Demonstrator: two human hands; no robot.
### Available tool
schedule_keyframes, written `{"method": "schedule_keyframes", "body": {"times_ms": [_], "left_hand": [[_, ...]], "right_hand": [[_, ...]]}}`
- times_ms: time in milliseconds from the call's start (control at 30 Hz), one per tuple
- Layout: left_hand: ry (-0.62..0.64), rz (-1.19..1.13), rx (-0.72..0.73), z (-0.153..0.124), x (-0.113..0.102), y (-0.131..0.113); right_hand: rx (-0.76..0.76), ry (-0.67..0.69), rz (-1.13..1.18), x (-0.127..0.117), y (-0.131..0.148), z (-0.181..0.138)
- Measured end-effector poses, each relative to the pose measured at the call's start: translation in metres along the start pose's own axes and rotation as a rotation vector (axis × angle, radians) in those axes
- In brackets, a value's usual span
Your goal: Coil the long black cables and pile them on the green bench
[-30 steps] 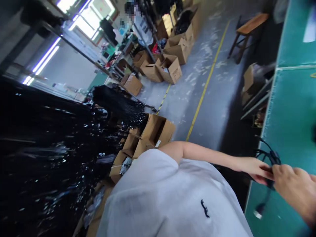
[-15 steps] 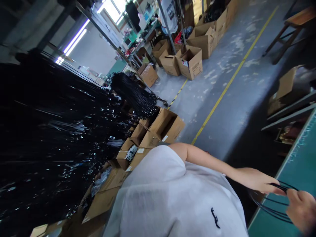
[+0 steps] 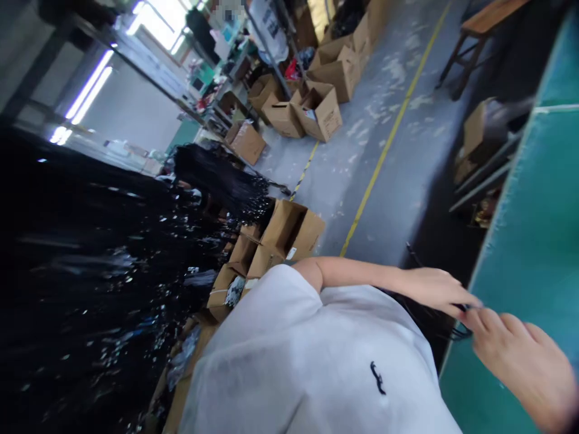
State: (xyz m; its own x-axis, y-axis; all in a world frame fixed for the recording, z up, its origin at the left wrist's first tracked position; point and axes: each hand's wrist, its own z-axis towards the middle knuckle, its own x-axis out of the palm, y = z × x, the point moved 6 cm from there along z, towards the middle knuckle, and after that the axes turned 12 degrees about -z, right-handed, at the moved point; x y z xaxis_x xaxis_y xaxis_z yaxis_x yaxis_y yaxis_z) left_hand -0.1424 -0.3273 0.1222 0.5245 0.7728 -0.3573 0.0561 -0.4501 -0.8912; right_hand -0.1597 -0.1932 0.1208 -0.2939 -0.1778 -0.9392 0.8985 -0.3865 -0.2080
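Observation:
My left hand (image 3: 441, 292) reaches across from the shoulder with its fingers closed on a bundle of thin black cables (image 3: 462, 331). My right hand (image 3: 520, 355) meets it at the fingertips, its fingers curled round the same bundle. Most of the bundle is hidden behind my hands; a few strands loop out below them, and more dark strands hang by the left forearm. Both hands are over the near edge of a green table (image 3: 538, 229).
Black cables hang in a dense mass (image 3: 90, 271) on the left. Open cardboard boxes (image 3: 289, 229) stand beside my shoulder, more boxes (image 3: 319, 111) farther off. A wooden stool (image 3: 486, 27) stands beyond a yellow floor line (image 3: 384, 150). A metal rack leg (image 3: 271, 48) rises behind.
The view has swung right, showing more of the green table. Both hands have come closer together, and the cable loops that spread out below them now show far less.

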Motion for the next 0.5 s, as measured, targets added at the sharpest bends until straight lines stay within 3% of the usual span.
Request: {"method": "schedule_keyframes", "body": {"times_ms": [67, 100, 167, 233, 400, 500], "left_hand": [[0.168, -0.083, -0.145, 0.002, 0.013, 0.012], [0.146, -0.12, -0.203, 0.002, 0.018, 0.016], [-0.071, -0.212, -0.26, -0.003, 0.022, 0.024], [-0.292, -0.417, -0.276, -0.011, 0.025, 0.032], [-0.473, -1.184, -0.296, -0.024, 0.04, 0.049], [-0.562, -1.261, -0.341, -0.03, 0.041, 0.053]], "right_hand": [[-0.122, 0.115, -0.021, -0.013, 0.018, 0.011], [-0.106, 0.208, -0.03, -0.017, 0.022, 0.017], [0.053, 0.431, -0.004, -0.019, 0.025, 0.028], [0.234, 0.557, 0.056, -0.018, 0.029, 0.038], [0.751, 0.569, 0.163, -0.018, 0.038, 0.041], [0.979, 0.555, 0.263, -0.018, 0.047, 0.027]]}}
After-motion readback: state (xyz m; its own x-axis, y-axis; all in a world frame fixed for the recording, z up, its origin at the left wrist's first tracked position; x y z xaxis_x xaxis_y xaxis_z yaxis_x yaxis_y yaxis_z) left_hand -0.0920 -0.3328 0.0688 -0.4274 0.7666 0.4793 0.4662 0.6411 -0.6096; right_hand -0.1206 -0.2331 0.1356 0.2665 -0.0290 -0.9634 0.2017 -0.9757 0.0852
